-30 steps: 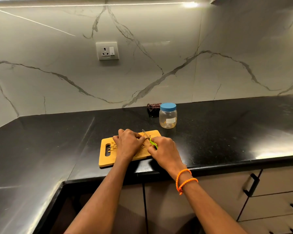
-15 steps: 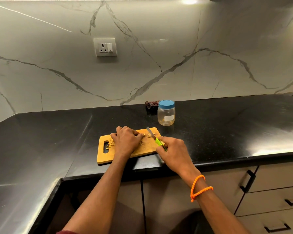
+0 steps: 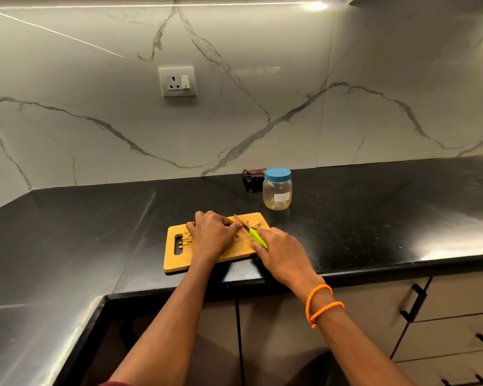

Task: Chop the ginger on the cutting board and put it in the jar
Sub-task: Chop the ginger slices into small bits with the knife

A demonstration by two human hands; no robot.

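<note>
On the cutting board, the left hand is pressing curled fingers onto the ginger, while the right hand is grasping the knife. The closed jar is standing behind on the desk.

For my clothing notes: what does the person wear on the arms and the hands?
Both forearms are bare, with no gloves. The right hand has two orange beaded bands at its wrist. The left hand wears nothing visible. A small dark red piece of sleeve shows at the bottom edge.
</note>
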